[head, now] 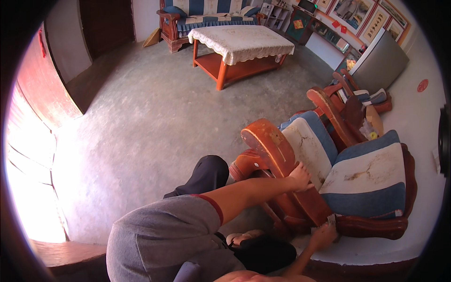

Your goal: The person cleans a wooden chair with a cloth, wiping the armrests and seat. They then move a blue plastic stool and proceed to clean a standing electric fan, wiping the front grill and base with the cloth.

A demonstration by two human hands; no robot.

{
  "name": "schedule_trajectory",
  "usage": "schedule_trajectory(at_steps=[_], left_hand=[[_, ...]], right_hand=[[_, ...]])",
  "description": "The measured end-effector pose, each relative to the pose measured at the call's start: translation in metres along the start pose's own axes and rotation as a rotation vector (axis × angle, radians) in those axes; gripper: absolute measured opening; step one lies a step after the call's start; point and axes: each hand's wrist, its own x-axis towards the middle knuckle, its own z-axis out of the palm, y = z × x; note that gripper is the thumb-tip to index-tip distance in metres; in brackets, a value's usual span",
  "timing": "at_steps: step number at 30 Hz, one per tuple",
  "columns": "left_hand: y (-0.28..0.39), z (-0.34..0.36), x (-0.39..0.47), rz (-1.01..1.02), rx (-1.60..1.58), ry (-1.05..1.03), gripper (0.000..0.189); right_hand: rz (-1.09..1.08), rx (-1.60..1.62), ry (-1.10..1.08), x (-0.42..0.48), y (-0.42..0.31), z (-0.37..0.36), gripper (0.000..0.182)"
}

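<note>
My left hand (301,178) rests on the broad armrest (269,141) of a red-brown wooden armchair. Its fingers curl over the edge beside the seat cushion (308,141). Lower down, my right hand (323,235) is closed on a greyish cloth or tissue (331,220), pressed near the rear end of the same armrest, where it meets the chair's back. Blur hides the fingers partly. The seat cushion and the back cushion (370,169) are blue and cream, with a stained branch pattern.
A second wooden armchair (352,86) stands beyond, with a plastic bag (368,130) between. A coffee table (243,38) under a lace cloth and a striped sofa (211,16) are farther off. A tilted-looking refrigerator (382,58) stands by the wall. Bright light enters at the left doorway.
</note>
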Motion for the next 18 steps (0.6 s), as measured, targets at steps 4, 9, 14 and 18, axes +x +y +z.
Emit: schedule_trajectory(at_steps=[4,9,14,18], left_hand=[[0.003,0.002,0.003,0.008,0.005,0.006,0.065],[-0.001,0.004,0.004,0.001,0.000,-0.001,0.066],[0.004,0.002,0.005,0.000,0.001,0.002,0.065],[0.001,0.000,0.002,-0.010,0.022,0.015,0.065]], right_hand=[[-0.196,0.078,0.007,0.015,-0.020,-0.002,0.044],[-0.129,0.039,-0.190,0.029,-0.017,-0.008,0.047],[-0.211,-0.029,-0.137,0.023,-0.015,0.002,0.049],[-0.410,0.073,-0.134,0.013,-0.064,-0.001,0.049]])
